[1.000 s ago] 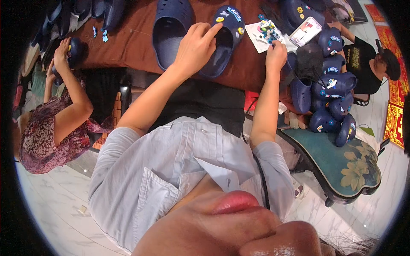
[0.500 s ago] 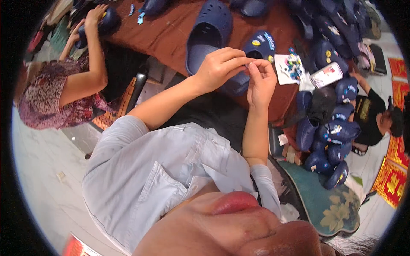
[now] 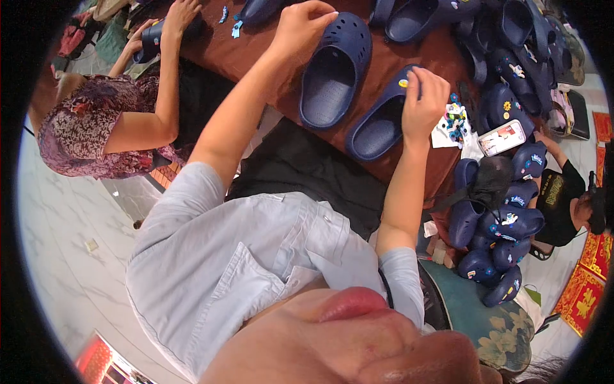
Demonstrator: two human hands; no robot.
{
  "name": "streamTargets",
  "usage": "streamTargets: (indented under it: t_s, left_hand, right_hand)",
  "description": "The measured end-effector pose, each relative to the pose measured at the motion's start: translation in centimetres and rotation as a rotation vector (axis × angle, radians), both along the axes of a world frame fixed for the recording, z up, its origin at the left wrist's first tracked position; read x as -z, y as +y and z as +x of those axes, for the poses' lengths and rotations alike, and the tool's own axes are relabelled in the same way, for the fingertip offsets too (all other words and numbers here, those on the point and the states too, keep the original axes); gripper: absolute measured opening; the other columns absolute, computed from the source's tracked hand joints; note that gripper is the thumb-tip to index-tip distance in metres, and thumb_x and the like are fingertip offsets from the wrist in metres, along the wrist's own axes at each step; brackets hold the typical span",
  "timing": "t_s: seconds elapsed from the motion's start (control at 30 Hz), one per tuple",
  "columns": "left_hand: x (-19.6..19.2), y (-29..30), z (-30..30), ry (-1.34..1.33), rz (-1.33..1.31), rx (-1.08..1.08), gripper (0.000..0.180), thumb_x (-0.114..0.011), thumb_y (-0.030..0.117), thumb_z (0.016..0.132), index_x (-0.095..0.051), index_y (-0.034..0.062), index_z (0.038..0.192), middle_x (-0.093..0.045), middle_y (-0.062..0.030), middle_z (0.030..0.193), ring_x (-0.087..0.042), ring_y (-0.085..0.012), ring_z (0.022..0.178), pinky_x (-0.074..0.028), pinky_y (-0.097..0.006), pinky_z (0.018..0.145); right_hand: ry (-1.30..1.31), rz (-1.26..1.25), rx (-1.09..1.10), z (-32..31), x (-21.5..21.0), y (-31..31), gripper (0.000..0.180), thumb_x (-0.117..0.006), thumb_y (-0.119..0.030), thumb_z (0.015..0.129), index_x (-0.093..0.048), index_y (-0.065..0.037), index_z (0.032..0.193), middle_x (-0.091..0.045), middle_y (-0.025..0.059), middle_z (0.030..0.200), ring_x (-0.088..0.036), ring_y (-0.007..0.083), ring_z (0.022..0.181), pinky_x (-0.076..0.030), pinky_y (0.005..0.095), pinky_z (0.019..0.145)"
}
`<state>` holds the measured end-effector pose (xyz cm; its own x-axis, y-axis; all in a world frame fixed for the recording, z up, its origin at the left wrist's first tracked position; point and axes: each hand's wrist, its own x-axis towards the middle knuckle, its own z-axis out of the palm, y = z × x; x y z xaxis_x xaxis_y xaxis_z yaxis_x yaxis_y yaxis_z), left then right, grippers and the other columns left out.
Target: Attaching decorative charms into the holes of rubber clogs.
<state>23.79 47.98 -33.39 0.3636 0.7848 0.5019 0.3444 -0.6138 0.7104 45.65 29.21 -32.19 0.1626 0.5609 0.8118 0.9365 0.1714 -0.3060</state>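
Two navy clogs lie side by side on the brown-covered table (image 3: 422, 54). My left hand (image 3: 306, 27) reaches far forward, its curled fingers on the toe end of the left clog (image 3: 336, 70). My right hand (image 3: 423, 96) is closed on the toe of the right clog (image 3: 380, 121), thumb and fingers pinched next to a small yellow charm (image 3: 403, 83) set in its upper. A white sheet with several small colourful charms (image 3: 453, 121) lies just right of that hand.
A phone (image 3: 502, 137) lies beside the charm sheet. A heap of navy clogs (image 3: 495, 224) sits at my right over a teal floral seat (image 3: 499, 323). A co-worker in a patterned top (image 3: 96, 128) holds a dark clog at the left. Another person in black (image 3: 563, 198) sits at the far right.
My hands have come apart. The left one has left the right clog and stretched up to the toe of the left clog. The right hand stays on the right clog.
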Motion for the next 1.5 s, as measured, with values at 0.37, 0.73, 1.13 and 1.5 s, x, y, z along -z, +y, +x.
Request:
streamTargets:
  t_s: [0.37,0.73,1.13,1.5]
  left_hand:
    - [0.8,7.6,6.1,0.507,0.464,0.368,0.021,-0.068,0.026,0.086,-0.071,0.0050,0.084,-0.069,-0.0128,0.086,-0.067,-0.0338,0.084,-0.055,-0.042,0.073]
    - [-0.1,7.4,6.1,0.678,0.583,0.493,0.020,-0.065,0.025,0.087,-0.071,0.0064,0.084,-0.067,-0.0128,0.085,-0.067,-0.0333,0.082,-0.055,-0.043,0.072]
    - [0.8,7.4,5.8,0.794,0.728,0.424,0.016,-0.060,0.021,0.088,-0.074,0.0128,0.091,-0.067,-0.0062,0.089,-0.063,-0.0278,0.095,-0.053,-0.039,0.082]
    - [2.3,9.7,5.3,0.804,0.955,0.460,0.020,-0.062,0.023,0.089,-0.075,0.0248,0.104,-0.062,-0.0101,0.097,-0.051,-0.0403,0.115,-0.053,-0.044,0.089]
  right_hand:
    - [0.715,0.117,0.064,5.5,7.4,0.6,0.012,-0.068,-0.011,0.092,-0.073,0.000,0.095,-0.072,0.0102,0.091,-0.066,0.0210,0.085,-0.051,0.0333,0.079]
    - [0.607,0.085,0.086,4.9,7.2,0.4,0.011,-0.068,-0.012,0.092,-0.072,-0.003,0.093,-0.072,0.0091,0.089,-0.066,0.0229,0.084,-0.051,0.0344,0.076]
    - [0.573,0.062,0.105,4.9,7.2,0.2,0.013,-0.068,-0.014,0.092,-0.072,-0.002,0.094,-0.073,0.0103,0.089,-0.066,0.0262,0.086,-0.051,0.0372,0.078]
    - [0.568,0.155,0.074,5.6,8.6,1.0,0.012,-0.070,-0.013,0.088,-0.071,-0.002,0.091,-0.069,0.0125,0.084,-0.065,0.0279,0.078,-0.051,0.0378,0.073]
